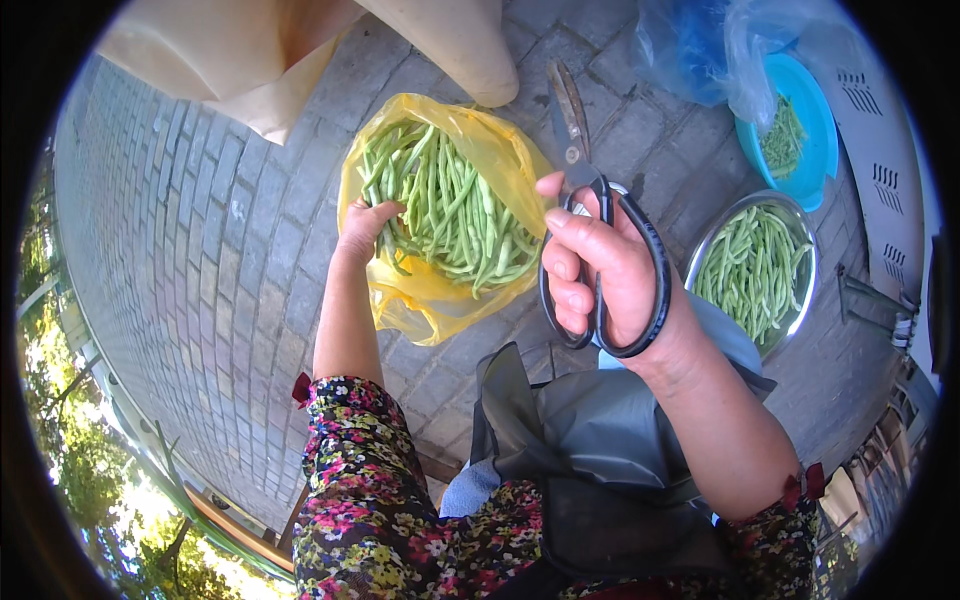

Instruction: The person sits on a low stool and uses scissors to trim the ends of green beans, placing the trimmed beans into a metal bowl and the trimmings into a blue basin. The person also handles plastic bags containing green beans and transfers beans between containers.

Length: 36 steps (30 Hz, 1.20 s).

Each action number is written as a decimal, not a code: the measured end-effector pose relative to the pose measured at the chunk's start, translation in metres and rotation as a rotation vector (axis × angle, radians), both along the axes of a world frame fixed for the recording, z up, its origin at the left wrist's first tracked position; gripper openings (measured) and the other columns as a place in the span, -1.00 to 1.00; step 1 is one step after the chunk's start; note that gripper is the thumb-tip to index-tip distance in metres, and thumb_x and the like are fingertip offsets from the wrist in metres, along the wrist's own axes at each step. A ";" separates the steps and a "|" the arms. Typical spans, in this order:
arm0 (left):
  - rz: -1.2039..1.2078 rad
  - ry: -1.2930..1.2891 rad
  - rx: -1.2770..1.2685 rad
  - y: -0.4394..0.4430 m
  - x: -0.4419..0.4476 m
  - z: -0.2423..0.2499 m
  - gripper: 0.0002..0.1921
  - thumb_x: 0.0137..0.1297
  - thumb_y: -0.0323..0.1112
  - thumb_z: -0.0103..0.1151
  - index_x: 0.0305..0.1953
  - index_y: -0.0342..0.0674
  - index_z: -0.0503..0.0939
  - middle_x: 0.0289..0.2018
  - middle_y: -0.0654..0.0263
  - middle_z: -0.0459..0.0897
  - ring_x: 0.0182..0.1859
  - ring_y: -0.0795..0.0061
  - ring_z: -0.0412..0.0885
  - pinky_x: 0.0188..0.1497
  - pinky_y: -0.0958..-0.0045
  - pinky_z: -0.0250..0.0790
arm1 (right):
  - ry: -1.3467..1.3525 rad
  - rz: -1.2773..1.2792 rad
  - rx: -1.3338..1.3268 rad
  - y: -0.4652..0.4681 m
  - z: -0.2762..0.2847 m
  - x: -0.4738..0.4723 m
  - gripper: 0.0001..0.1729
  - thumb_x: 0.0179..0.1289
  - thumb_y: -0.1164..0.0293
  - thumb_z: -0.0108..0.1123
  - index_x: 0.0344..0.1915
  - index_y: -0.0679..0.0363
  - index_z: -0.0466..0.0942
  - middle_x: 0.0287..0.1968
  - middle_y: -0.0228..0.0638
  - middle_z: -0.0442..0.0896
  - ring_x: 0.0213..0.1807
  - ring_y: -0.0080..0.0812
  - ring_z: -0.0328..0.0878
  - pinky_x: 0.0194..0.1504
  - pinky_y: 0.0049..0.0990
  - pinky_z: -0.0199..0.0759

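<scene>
Green beans [450,202] fill a yellow plastic bag [420,304] lying on the paving. My left hand [367,225] reaches into the bag's left side, its fingers among the beans; whether they grip any is hidden. In my right hand [607,262] is a pair of scissors [576,154] with black handles. My fingers pass through the handle loops, and the worn blades point away from me, beside the bag's right edge. The blades look closed or nearly so. To the right, a metal bowl [808,289] holds more green beans [750,266].
A turquoise basin [823,142] with small green pieces [784,139] stands at the upper right, beside blue and clear plastic bags [686,52]. Beige material [217,60] hangs at the top left. A pale slotted panel [881,172] borders the right. Grey brick paving [247,217] lies underneath.
</scene>
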<state>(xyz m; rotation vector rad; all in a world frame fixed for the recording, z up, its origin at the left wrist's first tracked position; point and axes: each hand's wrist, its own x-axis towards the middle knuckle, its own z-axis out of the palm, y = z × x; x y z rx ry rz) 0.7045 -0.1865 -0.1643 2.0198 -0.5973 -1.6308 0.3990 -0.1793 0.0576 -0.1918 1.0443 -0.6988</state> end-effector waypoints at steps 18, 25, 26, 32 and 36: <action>-0.409 -0.909 0.057 -0.014 -0.061 -0.058 -0.63 -0.07 -0.20 0.21 -0.21 -0.26 0.52 -0.23 -0.02 0.64 -0.14 0.07 0.62 -0.09 0.17 0.46 | -0.018 0.062 0.016 -0.003 0.001 0.000 -0.72 0.32 0.36 0.03 0.01 0.06 0.32 -0.56 -0.46 0.33 -0.70 -0.64 0.23 -0.69 -0.62 0.13; -0.418 -0.778 0.058 -0.013 -0.090 -0.047 -0.50 -0.07 -0.05 0.37 -0.18 -0.24 0.48 -0.28 0.05 0.65 -0.21 0.17 0.64 -0.11 0.20 0.48 | 0.011 0.049 0.009 -0.003 0.002 -0.002 -0.71 0.33 0.35 0.03 0.03 0.05 0.31 -0.57 -0.47 0.33 -0.71 -0.66 0.23 -0.70 -0.62 0.16; -0.440 -0.793 0.073 -0.016 -0.096 -0.050 -0.41 -0.12 0.03 0.41 -0.14 -0.25 0.46 -0.21 0.06 0.63 -0.15 0.18 0.62 -0.07 0.21 0.46 | 0.003 0.058 -0.003 -0.001 0.001 0.001 -0.71 0.33 0.35 0.03 0.03 0.04 0.31 -0.56 -0.47 0.33 -0.71 -0.66 0.23 -0.70 -0.62 0.15; -0.672 -0.844 0.190 -0.026 -0.139 -0.037 -0.03 -0.19 0.14 0.46 0.15 -0.28 0.16 0.04 0.08 0.45 0.11 0.16 0.44 0.09 0.17 0.35 | 0.008 0.022 0.020 -0.001 0.000 -0.001 -0.69 0.24 0.38 0.09 -0.02 0.15 0.34 -0.59 -0.46 0.34 -0.71 -0.67 0.24 -0.71 -0.61 0.15; -0.708 -0.822 0.062 0.001 -0.128 -0.047 0.08 -0.23 -0.02 0.53 0.27 -0.25 0.04 0.08 0.05 0.40 0.13 0.14 0.42 0.12 0.22 0.34 | -0.001 -0.015 0.021 -0.002 0.000 -0.002 -0.69 0.25 0.37 0.09 -0.02 0.15 0.33 -0.59 -0.46 0.34 -0.72 -0.67 0.23 -0.70 -0.60 0.16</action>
